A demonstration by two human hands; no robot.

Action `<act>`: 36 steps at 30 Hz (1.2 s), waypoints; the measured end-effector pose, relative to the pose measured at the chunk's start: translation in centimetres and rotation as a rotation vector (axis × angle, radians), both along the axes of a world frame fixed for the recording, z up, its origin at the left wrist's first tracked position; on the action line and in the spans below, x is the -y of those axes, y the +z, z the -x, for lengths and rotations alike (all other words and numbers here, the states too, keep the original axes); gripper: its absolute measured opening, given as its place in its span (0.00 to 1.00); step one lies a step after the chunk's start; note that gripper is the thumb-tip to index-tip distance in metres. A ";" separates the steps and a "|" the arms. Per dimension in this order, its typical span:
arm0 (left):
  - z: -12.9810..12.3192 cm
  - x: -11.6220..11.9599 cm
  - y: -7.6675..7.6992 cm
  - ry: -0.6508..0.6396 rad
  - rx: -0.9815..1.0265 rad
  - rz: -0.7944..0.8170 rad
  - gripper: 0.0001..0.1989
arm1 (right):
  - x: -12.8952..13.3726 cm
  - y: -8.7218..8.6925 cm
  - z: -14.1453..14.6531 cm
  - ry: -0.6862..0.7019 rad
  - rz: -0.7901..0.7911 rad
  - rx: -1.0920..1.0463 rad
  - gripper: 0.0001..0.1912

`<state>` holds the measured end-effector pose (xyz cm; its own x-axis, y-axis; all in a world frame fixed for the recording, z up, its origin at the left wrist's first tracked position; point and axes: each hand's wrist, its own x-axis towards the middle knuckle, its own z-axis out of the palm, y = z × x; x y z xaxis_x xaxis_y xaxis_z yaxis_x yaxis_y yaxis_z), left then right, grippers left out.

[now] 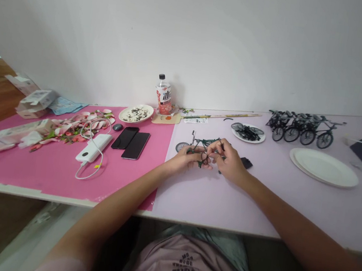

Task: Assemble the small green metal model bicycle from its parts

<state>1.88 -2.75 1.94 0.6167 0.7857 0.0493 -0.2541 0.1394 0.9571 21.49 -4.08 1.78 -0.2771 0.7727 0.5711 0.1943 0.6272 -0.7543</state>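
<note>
At the middle of the table my left hand (185, 159) is closed, its thumb and fingers pinching a small dark bicycle part (204, 158). My right hand (227, 161) meets it there, fingertips pressed together on the same part. The exact shape of the part is mostly covered by fingers. Just behind both hands stands a green miniature bicycle (194, 141), its wheel and handlebar showing at the left and the rest partly hidden by my hands. Beside my right wrist lies a small black item (246, 163), partly covered.
Several finished-looking miniature bicycles (303, 129) stand at the back right, near stacked white plates (327, 168). A plate (257, 140) holds black parts. Leftward are two phones (135, 145), a power bank (94, 147), flower petals (81, 128), a bowl (127, 120) and a bottle (164, 96).
</note>
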 end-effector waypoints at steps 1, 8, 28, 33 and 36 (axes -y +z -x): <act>0.0 0.0 -0.1 0.013 -0.013 -0.002 0.17 | 0.0 0.0 0.1 0.002 0.012 -0.004 0.15; -0.4 -0.3 -0.7 0.102 -0.039 0.006 0.25 | -0.1 -0.4 0.2 0.021 0.105 -0.030 0.14; -0.2 0.3 0.2 0.274 -0.149 -0.135 0.34 | -0.3 -0.7 0.2 -0.051 0.052 0.031 0.18; -0.4 0.8 0.6 0.309 -0.195 -0.233 0.35 | -0.1 -0.8 0.6 -0.028 0.117 -0.054 0.20; -0.4 0.9 0.6 0.285 -0.199 -0.274 0.37 | -0.2 -1.0 0.8 0.006 0.201 -0.122 0.22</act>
<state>2.30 -3.65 2.59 0.3960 0.9001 0.1816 -0.0525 -0.1753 0.9831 20.70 -3.89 0.73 -0.2203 0.8728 0.4356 0.0913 0.4630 -0.8816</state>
